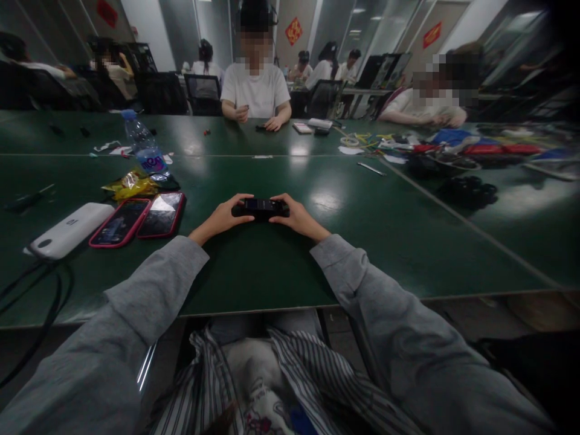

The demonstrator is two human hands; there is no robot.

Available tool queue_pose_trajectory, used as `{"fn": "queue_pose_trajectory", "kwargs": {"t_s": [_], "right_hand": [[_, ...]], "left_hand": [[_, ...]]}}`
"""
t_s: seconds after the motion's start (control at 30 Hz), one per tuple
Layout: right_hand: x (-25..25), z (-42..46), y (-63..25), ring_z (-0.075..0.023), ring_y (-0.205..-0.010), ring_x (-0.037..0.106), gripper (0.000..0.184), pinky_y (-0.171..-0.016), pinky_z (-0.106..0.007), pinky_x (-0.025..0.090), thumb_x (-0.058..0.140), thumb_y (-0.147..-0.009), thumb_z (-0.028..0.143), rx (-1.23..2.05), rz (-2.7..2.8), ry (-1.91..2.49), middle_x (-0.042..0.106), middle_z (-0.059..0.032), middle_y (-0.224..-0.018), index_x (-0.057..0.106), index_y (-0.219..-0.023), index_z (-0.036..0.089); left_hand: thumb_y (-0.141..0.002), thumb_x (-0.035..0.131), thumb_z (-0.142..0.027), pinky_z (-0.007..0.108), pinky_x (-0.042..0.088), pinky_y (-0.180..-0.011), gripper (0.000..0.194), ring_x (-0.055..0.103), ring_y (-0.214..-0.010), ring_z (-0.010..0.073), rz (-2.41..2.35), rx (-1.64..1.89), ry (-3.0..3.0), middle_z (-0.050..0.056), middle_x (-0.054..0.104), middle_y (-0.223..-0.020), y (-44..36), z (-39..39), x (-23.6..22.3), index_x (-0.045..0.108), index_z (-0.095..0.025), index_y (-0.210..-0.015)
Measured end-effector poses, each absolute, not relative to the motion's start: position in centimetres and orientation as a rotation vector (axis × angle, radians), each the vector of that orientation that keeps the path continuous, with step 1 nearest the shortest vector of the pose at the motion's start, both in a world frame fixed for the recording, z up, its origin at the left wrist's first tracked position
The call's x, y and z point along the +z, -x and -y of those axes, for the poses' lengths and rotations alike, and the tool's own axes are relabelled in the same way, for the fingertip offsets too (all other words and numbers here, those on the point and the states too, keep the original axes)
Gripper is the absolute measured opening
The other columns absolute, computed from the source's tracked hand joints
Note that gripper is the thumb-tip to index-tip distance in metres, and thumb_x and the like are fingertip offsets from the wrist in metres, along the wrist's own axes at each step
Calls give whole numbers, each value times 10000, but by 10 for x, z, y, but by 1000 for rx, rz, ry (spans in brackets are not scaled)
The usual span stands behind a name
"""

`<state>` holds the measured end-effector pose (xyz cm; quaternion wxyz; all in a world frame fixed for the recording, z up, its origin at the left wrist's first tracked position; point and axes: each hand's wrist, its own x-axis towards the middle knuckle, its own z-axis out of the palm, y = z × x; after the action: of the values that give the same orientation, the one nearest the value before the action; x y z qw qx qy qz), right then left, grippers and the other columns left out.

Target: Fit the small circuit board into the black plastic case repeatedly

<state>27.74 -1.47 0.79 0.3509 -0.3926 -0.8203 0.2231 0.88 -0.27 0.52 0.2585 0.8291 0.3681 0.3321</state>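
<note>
On the green table (263,272), one black device (261,208) lies between two hands; whether it rests on the surface or is held just above it, I cannot tell. The left hand (226,214) grips its left end and the right hand (299,217) its right end, each in a narrow pinch with the thumb on the near side and the fingers on the far side.

Left of the black device are two phones in red cases, the right phone (162,215) just beside the left phone (120,224). Farther left of it is one white block (70,231), with dark cords nearby, too dim to count. Beyond the device to the left are one yellow packet (130,185) and one clear bottle (144,143) with a blue cap, the bottle tilted in this view.

To its far right sits one slim silvery tool (371,169), and beyond that a tangled heap (471,145) of mixed items, which I cannot count. Straight across from the device sits one person (256,90) in a white top, both hands near the tabletop.
</note>
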Motion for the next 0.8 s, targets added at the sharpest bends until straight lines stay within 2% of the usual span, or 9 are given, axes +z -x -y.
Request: {"fn": "queue_pose_trajectory", "kwargs": {"t_s": [0.13,0.57,0.8], "right_hand": [[7,15,-277,-259,-1081,609,543,-926,-449,501,748,-755,336,594,2117,1014,605,-83,-1211,500,-1226,228],[7,19,-276,-258,-1152,586,577,-976,-453,481,734,-762,301,582,2105,996,587,-89,-1264,483,-1277,234],[6,14,-275,-258,-1119,604,539,-972,-460,490,755,-738,358,708,1963,968,616,-91,-1206,529,-1208,220]], "left_hand": [[-761,735,-417,493,434,-1003,674,598,-1130,277,-985,902,-2212,79,593,-1276,-8,3,3,446,-304,-1358],[-705,783,-400,542,392,-1044,861,564,-1202,312,-1016,848,-2214,107,548,-1358,-5,2,0,344,-318,-1441],[-697,783,-390,540,418,-1020,866,581,-1190,315,-1049,884,-2198,135,563,-1341,-6,-3,-6,344,-277,-1434]]}}
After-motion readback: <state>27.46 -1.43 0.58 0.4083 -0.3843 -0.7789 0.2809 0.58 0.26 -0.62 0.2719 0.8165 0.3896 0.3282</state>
